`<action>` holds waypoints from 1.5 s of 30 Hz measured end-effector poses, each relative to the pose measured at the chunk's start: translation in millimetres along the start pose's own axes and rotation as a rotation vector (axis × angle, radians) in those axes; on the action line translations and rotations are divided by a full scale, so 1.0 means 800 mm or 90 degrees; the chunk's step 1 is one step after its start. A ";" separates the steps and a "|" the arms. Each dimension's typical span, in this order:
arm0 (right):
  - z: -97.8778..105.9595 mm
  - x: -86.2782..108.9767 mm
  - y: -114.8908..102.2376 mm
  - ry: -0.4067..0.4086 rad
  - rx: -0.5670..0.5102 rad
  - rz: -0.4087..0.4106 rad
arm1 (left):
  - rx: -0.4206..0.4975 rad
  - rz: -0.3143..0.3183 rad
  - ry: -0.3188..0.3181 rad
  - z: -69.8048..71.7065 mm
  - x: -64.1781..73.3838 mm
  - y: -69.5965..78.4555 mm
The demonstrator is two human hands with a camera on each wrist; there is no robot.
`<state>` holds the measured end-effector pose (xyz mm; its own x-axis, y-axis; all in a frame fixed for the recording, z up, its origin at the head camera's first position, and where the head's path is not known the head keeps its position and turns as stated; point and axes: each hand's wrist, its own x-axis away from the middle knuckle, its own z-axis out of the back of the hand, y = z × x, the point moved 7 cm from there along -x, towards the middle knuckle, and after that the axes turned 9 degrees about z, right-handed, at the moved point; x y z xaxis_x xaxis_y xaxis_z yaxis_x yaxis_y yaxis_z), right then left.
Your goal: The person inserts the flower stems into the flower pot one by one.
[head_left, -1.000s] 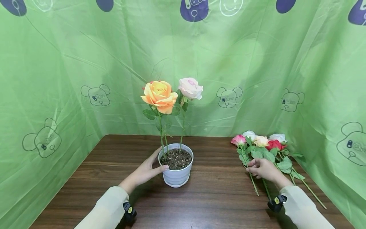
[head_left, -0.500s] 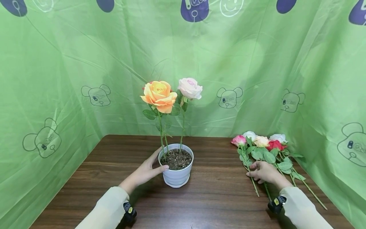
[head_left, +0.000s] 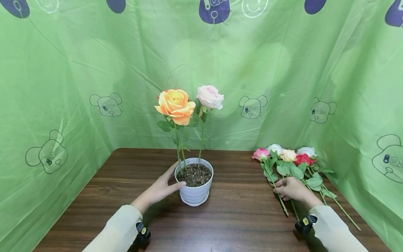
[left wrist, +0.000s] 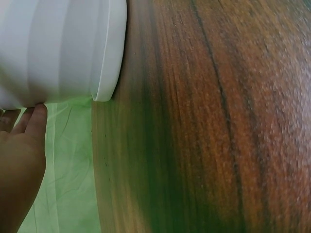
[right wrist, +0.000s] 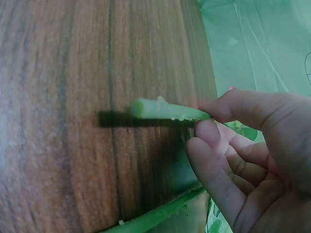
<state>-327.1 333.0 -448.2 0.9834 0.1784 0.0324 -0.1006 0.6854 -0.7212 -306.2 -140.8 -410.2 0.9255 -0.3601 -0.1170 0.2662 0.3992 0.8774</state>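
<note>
My left hand (head_left: 162, 185) holds the near left side of a white flower pot (head_left: 194, 194), thumb over the front rim and fingers around the back. In the left wrist view, fingertips touch the ribbed pot wall (left wrist: 53, 53). Dark soil (head_left: 196, 175) fills the pot. An orange rose (head_left: 176, 106) and a pale pink rose (head_left: 210, 97) stand in it, with a red one mostly hidden behind the orange. At the right, my right hand (head_left: 292, 189) pinches the stem of a pink rose (head_left: 261, 154) between thumb and fingers. Its cut stem end (right wrist: 146, 108) sticks out in the right wrist view.
Several more roses lie at the right of the wooden table (head_left: 233, 210): a red rose (head_left: 303, 159), a cream rose (head_left: 288, 155) and white ones (head_left: 306, 151). Another stem (right wrist: 160, 216) runs just below the pinched one. A green curtain (head_left: 151, 52) surrounds the table.
The right hand's fingers have closed on the pink rose's stem. Its bloom has shifted slightly left and the stem end slightly right. The left hand and pot stay put.
</note>
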 end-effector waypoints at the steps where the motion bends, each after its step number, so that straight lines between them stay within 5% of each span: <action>1: 0.000 0.000 -0.001 -0.002 -0.004 0.001 | 0.000 -0.001 -0.001 0.000 0.000 0.000; 23: 0.002 0.005 -0.047 -0.034 -0.100 0.101 | 0.009 -0.003 -0.001 0.000 0.000 -0.001; 45: 0.009 -0.004 -0.090 -0.010 -0.099 0.140 | -0.003 0.002 0.002 0.001 0.001 0.000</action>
<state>-324.2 288.4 -391.1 0.9379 0.3226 -0.1277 -0.2865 0.5123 -0.8096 -306.1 -142.0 -410.1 0.9274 -0.3556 -0.1161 0.2646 0.4040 0.8756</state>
